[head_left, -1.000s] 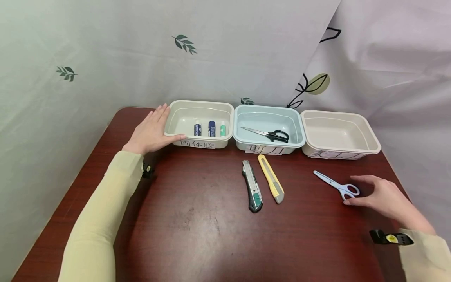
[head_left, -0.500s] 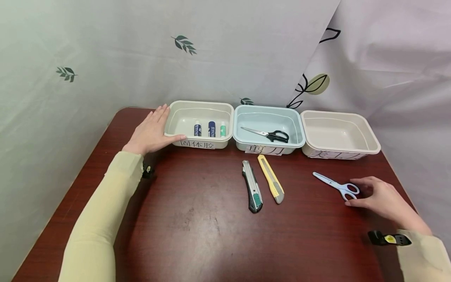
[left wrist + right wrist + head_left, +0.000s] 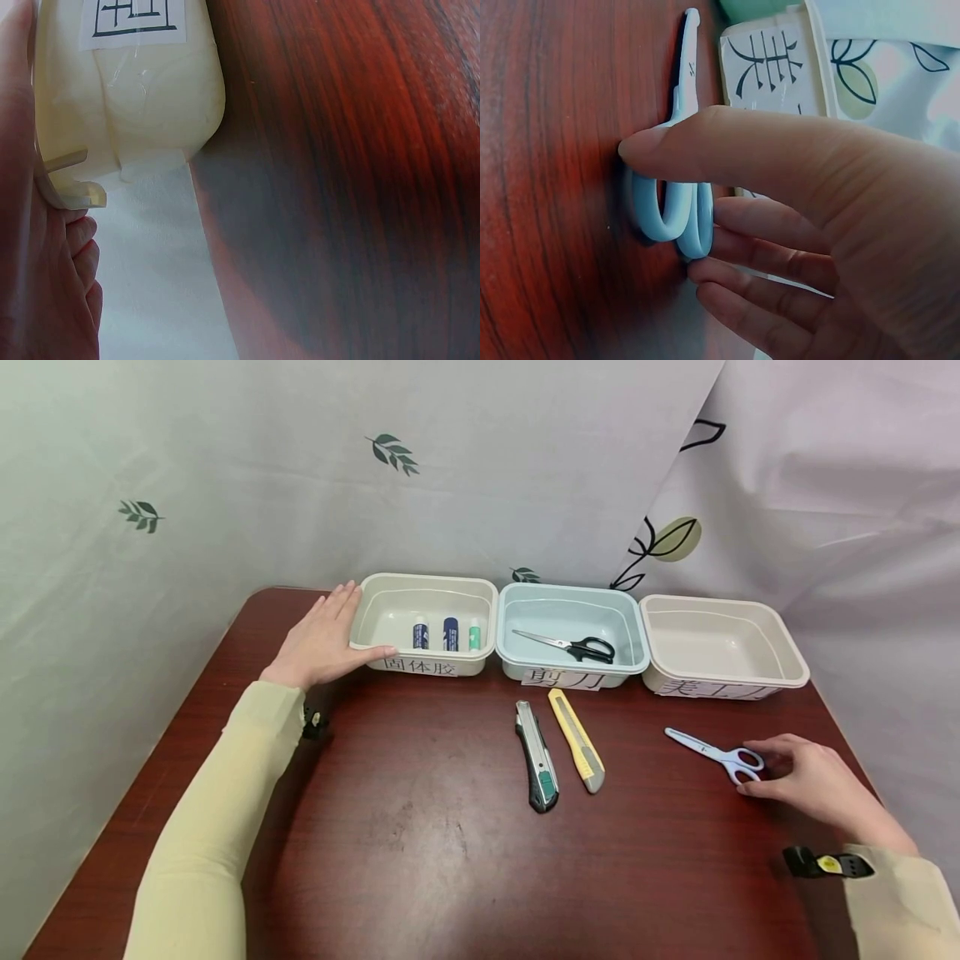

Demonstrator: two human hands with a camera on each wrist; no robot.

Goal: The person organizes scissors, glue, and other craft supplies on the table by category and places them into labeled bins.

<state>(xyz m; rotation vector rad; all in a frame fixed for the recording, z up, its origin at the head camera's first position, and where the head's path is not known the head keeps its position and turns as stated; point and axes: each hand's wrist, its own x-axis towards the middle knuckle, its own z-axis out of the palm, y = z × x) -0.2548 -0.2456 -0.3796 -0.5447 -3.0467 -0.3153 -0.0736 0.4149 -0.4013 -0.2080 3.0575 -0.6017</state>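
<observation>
My right hand (image 3: 813, 785) pinches the handle loops of the light blue scissors (image 3: 716, 754), thumb on the near side and fingers on the far side. Close up in the right wrist view, the thumb crosses the scissors (image 3: 688, 82) just above the loops, blades pointing away from the palm. At the far left, my left hand (image 3: 315, 639) rests with straight fingers on the corner of a cream bin (image 3: 427, 583), thumb along its front rim. The left wrist view shows this bin (image 3: 150, 97) beside the palm. Inside it stand several glue sticks (image 3: 450, 634).
A blue bin (image 3: 570, 596) holding black-handled scissors (image 3: 591, 649) stands mid-row, with a beige bin (image 3: 720, 607) to its right. Paper labels mark the fronts. A black-and-silver utility knife (image 3: 537, 758) and a yellow utility knife (image 3: 577, 741) lie on the dark red table (image 3: 390, 860).
The right hand's fingers have closed in on the scissors' handles, and the scissors have shifted slightly toward me. The left hand has stayed on the cream bin.
</observation>
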